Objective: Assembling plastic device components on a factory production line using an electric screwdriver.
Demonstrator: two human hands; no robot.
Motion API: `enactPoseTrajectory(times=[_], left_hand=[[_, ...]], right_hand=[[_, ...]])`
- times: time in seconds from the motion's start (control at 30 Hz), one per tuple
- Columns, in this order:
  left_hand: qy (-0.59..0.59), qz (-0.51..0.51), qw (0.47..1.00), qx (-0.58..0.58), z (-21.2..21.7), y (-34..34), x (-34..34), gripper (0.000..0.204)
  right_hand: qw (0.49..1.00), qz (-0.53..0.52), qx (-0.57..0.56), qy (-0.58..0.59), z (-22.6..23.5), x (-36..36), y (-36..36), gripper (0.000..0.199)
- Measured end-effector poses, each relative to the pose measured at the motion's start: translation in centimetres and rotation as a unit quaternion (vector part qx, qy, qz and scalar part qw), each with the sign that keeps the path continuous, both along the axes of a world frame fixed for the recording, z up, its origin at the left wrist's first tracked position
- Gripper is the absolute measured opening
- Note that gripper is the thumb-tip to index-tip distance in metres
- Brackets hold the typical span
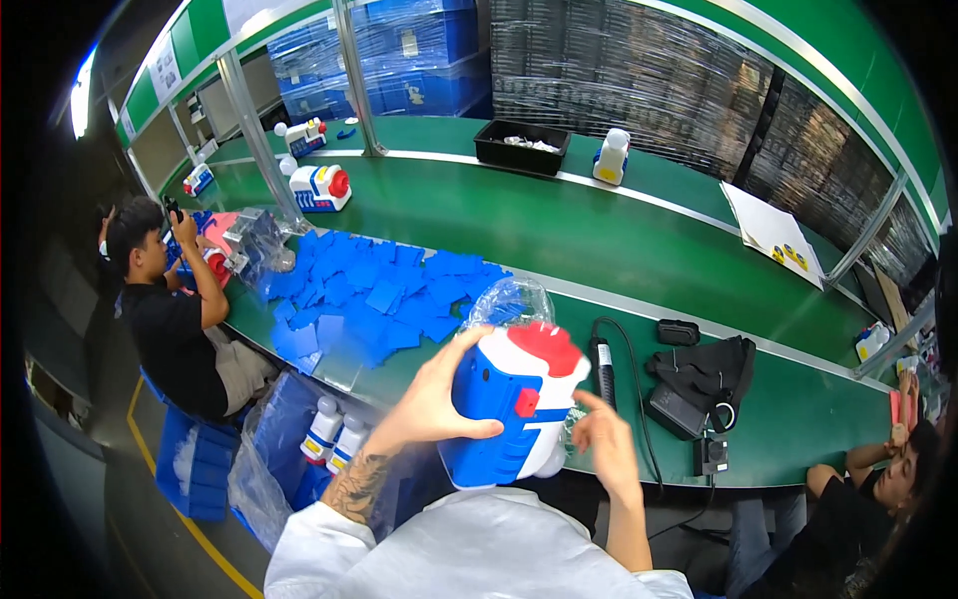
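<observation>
My left hand (431,394) grips a blue and white plastic toy (509,404) with a red round cap and a small red button, held close under my face. A clear plastic bag (509,299) sticks up behind the toy's top. My right hand (604,439) hovers just right of the toy with fingers spread, touching or nearly touching its side. Beyond the toy, a heap of flat blue plastic pieces (369,295) covers the green workbench (599,240).
A black pouch and cables (699,384) lie right of my hands. A seated person (170,319) works at the left, another person (878,489) sits lower right. More toys (321,187) and a black tray (521,147) stand farther back. Bagged toys (334,434) sit below the bench.
</observation>
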State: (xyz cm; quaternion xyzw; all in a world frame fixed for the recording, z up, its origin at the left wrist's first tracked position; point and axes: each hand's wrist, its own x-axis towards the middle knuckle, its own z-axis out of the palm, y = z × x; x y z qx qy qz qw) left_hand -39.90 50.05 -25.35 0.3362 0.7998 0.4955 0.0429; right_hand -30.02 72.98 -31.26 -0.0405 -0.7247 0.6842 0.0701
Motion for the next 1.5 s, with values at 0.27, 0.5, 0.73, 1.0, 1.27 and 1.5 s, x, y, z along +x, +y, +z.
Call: enactPoseTrajectory(times=[0.27, 0.5, 0.73, 1.0, 1.27, 1.5], left_hand=[[0.532, -0.106, 0.839, -0.048, 2.8, 5.7, 1.3, 0.058], [0.583, -0.085, 0.802, -0.100, -0.2, 7.0, 0.2, 0.042], [0.409, 0.074, 0.907, -0.074, -2.9, 0.3, -2.4, 0.050], [0.165, 0.534, 0.827, -0.054, -16.5, -20.3, 3.5, 0.027], [-0.140, 0.654, 0.726, -0.156, -33.7, -32.3, 8.8, 0.027], [-0.268, 0.538, 0.753, -0.268, -41.6, -32.3, 8.0, 0.033]], right_hand=[[0.952, 0.066, -0.296, 0.039, 4.8, -0.6, 5.6, 0.071], [0.943, 0.081, -0.323, -0.026, 3.5, -3.1, 7.3, 0.043], [0.975, -0.171, 0.134, 0.052, 3.2, -14.8, 7.7, 0.051], [0.846, -0.272, 0.458, 0.018, -4.2, -29.2, 19.0, 0.066], [0.834, -0.216, 0.508, -0.018, -7.5, -32.5, 30.4, 0.070], [0.817, -0.175, 0.549, 0.027, -0.5, -19.2, 21.4, 0.046]])
